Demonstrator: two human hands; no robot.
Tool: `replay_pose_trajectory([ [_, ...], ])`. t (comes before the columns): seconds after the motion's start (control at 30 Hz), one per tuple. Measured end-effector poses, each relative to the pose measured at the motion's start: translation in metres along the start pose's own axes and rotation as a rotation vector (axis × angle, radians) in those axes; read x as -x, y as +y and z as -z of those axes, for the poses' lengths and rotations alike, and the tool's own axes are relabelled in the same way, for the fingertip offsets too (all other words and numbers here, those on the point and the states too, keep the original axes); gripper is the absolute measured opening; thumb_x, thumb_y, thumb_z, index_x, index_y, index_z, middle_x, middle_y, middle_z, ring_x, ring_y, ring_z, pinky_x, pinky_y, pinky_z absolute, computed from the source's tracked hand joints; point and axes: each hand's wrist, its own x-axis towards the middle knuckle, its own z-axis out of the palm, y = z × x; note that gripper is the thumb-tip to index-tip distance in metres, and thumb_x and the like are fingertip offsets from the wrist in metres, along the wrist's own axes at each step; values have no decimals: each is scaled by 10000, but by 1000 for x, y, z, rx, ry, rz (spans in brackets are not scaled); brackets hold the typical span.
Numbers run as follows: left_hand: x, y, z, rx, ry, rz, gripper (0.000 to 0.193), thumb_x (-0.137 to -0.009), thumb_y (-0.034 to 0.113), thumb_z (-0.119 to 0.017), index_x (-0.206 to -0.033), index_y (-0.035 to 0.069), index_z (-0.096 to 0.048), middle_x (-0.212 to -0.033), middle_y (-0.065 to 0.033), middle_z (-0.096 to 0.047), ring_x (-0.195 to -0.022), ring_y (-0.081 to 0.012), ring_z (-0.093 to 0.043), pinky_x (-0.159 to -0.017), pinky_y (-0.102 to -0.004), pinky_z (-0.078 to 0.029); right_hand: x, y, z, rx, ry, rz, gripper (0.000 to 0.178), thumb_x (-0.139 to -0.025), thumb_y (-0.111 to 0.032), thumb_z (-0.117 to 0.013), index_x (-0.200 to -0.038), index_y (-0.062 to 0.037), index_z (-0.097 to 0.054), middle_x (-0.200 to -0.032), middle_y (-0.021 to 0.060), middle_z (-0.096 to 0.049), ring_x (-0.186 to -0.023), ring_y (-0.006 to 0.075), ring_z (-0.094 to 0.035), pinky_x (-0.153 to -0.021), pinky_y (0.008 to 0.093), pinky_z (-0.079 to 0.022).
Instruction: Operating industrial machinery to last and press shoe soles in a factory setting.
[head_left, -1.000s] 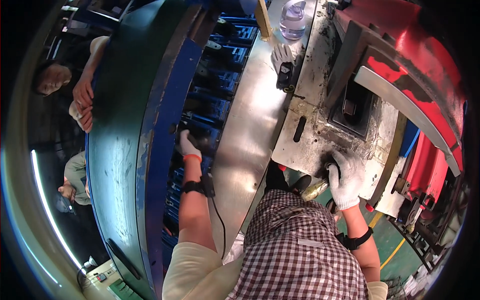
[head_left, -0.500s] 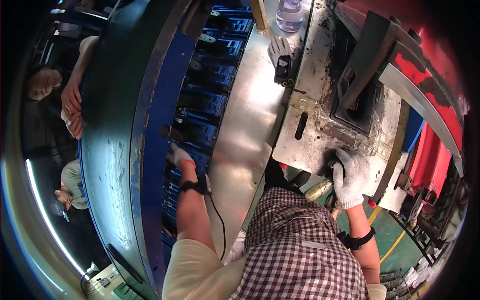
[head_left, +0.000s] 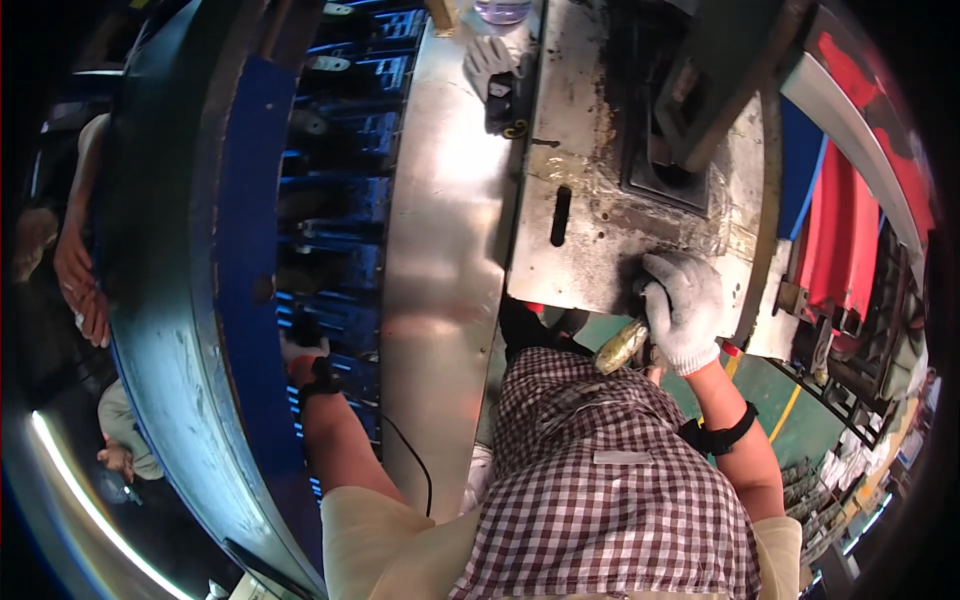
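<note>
My right hand (head_left: 685,305), in a white knit glove, is closed at the near edge of the worn metal plate (head_left: 590,270). From its left side sticks out a tool handle (head_left: 622,347) wrapped in tan material; the tool's dark upper end is mostly covered by the fingers, so I cannot make out its kind. My left hand (head_left: 302,350), also gloved, reaches into the blue-lit conveyor rack (head_left: 335,235), beside the blue edge of the machine. A dark shape lies just beyond its fingers, which are hidden in shadow.
A bare metal ledge (head_left: 440,230) runs between rack and plate. A grey glove (head_left: 490,65), a small black object (head_left: 500,103) and a clear container (head_left: 503,10) sit on its far part. A dark angled machine arm (head_left: 725,85) rises over the plate. Another person's hand (head_left: 78,260) is at far left.
The view has shifted, so bench and rack appear farther left. My left hand has gone farther left, in under the blue edge. My right hand keeps its place at the plate.
</note>
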Motion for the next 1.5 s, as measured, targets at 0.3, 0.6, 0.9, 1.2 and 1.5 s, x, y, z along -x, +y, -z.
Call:
replay_pose_trajectory([
  [0.3, 36, -167, -125, 32, 422, -382, 483, -839, 450, -689, -1157, 88, -689, -1075, -100, -718, -1070, -295, -655, -947, -550, -516, 10, -4, -4, -17, 45, -12, 216, -800, -82, -717, -1016, -79, -712, -951, 107, -715, -878, 338, -666, -816, 459, -516],
  [0.6, 81, -361, -273, -73, 3, 29, 784, -783, 420, -676, -1385, -53, -502, -1358, -241, -539, -1225, -412, -532, -1115, -585, -415, 5, -3, 8, -289, 90, 2, 208, -862, -164, -691, -1054, -94, -729, -984, 94, -737, -924, 301, -693, -870, 429, -532],
  [0.9, 48, -435, -408, -1252, -502, 43, 655, -1002, 339, -515, -1497, -82, -435, -1391, -196, -613, -1238, -277, -645, -1101, -399, -493, -14, -36, 28, -1390, -250, -405, 928, -986, -243, -650, -1675, -34, -65, -1711, 173, -194, -1514, 235, -332, -1229, 346, -288],
  [1.2, 77, -471, -494, -1389, -834, -928, 539, -1005, 112, -630, -1490, -47, -454, -1266, -192, -662, -1047, -243, -700, -952, -374, -568, -107, 66, 26, -353, 249, -497, 734, -742, -365, -795, -1419, -140, -621, -1498, 258, -478, -1338, 426, -529, -1129, 460, -460],
  [1.5, 91, -479, -674, -1587, -1176, -1796, 536, -878, 110, -706, -1381, -23, -578, -1338, -185, -621, -1207, -298, -598, -1073, -397, -461, -126, 63, -25, 170, 91, -584, 783, -757, -452, -802, -1460, -205, -558, -1535, 221, -438, -1113, 429, -624, -909, 486, -575],
])
